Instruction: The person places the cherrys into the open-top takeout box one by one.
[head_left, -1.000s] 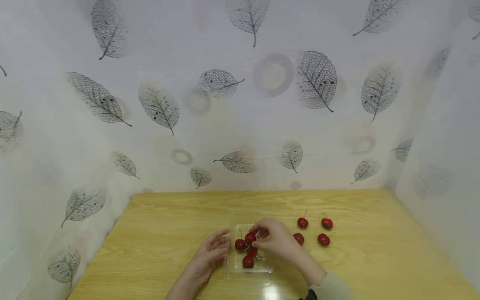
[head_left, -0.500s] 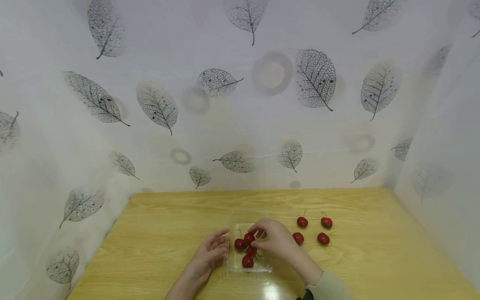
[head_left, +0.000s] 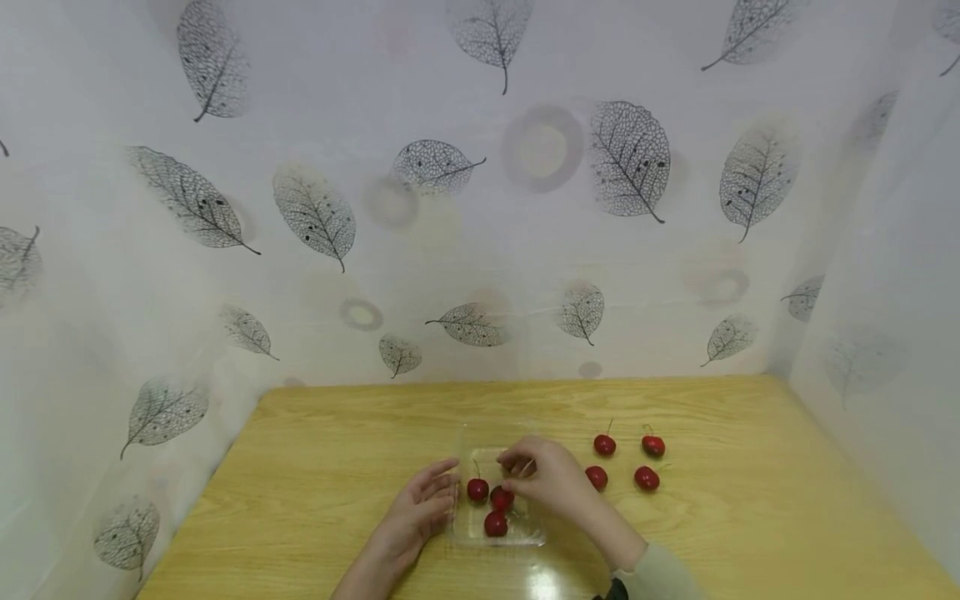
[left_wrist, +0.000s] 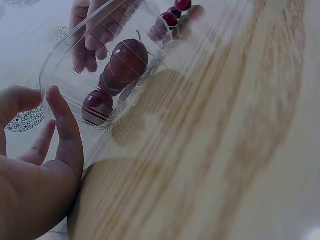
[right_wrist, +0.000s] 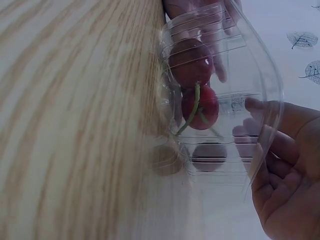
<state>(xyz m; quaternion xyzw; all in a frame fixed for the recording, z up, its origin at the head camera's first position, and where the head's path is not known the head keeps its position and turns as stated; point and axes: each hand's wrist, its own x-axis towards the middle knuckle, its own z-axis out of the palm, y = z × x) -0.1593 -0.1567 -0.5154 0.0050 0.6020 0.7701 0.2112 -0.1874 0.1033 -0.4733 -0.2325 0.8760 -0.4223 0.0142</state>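
A clear plastic box [head_left: 465, 533] stands on the table with red cherries in it. One cherry [head_left: 477, 489] has its stem up, another cherry [head_left: 502, 498] lies just below my right thumb, and a third cherry [head_left: 496, 523] is nearer the front wall. My left hand [head_left: 416, 512] rests along the box's left side, fingers extended, fingertips at the wall. My right hand [head_left: 551, 479] reaches over the right side, thumb and index finger apart, no cherry showing between them. In the right wrist view, green stems [right_wrist: 194, 107] show through the clear wall.
Several loose cherries lie right of the box, among them a cherry [head_left: 604, 444] and a cherry [head_left: 647, 478]. The wooden table [head_left: 330, 433] meets leaf-patterned sheeting [head_left: 480, 242] at its back and sides.
The cherry that was between my right thumb and index finger has left that spot; the fingers hold nothing visible. Inside the box, the cherries have shifted slightly. My left hand stays put.
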